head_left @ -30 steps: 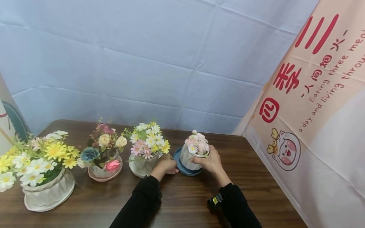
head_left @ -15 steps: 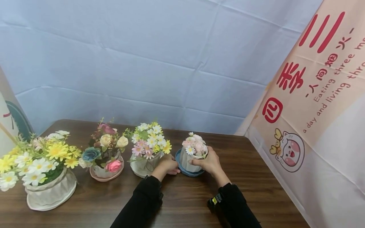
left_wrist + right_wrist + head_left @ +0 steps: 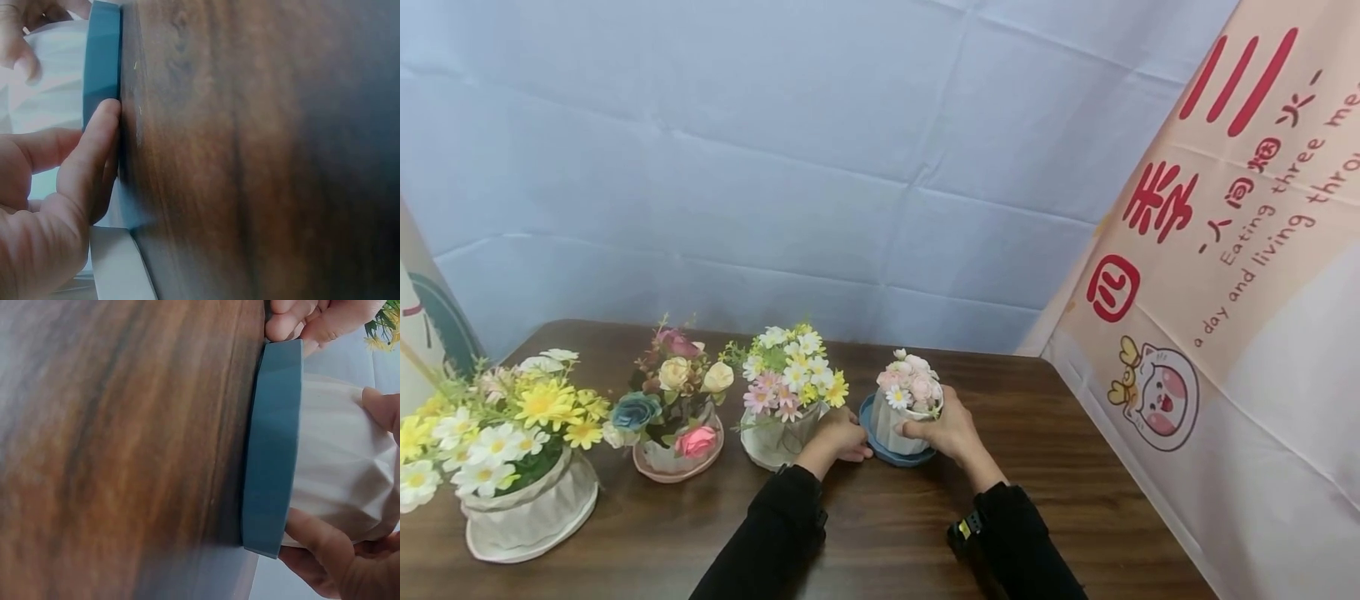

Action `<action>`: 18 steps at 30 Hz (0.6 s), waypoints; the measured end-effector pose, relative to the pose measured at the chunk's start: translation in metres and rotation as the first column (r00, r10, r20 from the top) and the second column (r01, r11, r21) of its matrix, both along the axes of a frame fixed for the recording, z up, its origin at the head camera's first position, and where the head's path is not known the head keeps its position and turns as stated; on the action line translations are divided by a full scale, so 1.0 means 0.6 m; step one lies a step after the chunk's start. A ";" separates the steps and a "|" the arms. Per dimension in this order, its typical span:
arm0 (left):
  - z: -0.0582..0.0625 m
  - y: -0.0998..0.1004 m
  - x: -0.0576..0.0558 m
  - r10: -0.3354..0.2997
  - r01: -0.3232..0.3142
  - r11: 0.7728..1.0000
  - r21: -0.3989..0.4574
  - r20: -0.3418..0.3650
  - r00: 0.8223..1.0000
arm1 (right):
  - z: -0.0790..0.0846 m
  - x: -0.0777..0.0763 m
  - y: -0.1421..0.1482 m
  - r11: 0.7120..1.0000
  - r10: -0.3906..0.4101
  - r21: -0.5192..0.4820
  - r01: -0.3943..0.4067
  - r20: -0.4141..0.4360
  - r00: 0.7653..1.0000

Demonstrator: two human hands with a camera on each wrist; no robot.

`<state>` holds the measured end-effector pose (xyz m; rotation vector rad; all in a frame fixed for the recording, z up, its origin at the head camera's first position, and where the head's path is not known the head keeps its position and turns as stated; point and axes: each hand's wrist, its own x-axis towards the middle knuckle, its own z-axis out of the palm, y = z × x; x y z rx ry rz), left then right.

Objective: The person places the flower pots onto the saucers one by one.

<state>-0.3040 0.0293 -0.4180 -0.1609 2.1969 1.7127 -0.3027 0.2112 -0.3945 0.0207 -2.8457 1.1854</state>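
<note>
A white faceted flowerpot (image 3: 889, 427) with pale pink flowers (image 3: 913, 382) and one daisy stands in a blue saucer (image 3: 273, 450) on the wooden table. My right hand (image 3: 953, 429) grips this pot from its right side, thumb at the front; the right wrist view shows its fingers spread round the pot wall (image 3: 337, 462). On the saucer's left side, my left hand (image 3: 838, 437) pinches the rim, one fingertip (image 3: 109, 107) against the outer edge. Right behind the left hand is a pot of white, yellow and pink daisies (image 3: 793, 375).
Further left stand a pot of mixed roses (image 3: 673, 400) on a pink saucer (image 3: 679, 473) and a larger white pot of yellow and white daisies (image 3: 527, 508). A pale cloth (image 3: 737, 167) hangs behind the table (image 3: 910, 533); a printed banner (image 3: 1165, 333) hangs at the right.
The pink-flowered pot has turned slightly and shifted a little left in its saucer, the daisy moving left with it. The left hand stays at the saucer's rim.
</note>
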 end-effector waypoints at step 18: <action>-0.008 -0.001 -0.001 0.009 -0.009 1.000 0.009 -0.021 1.000 | -0.003 0.008 0.000 0.999 0.000 -0.038 -0.001 -0.018 1.000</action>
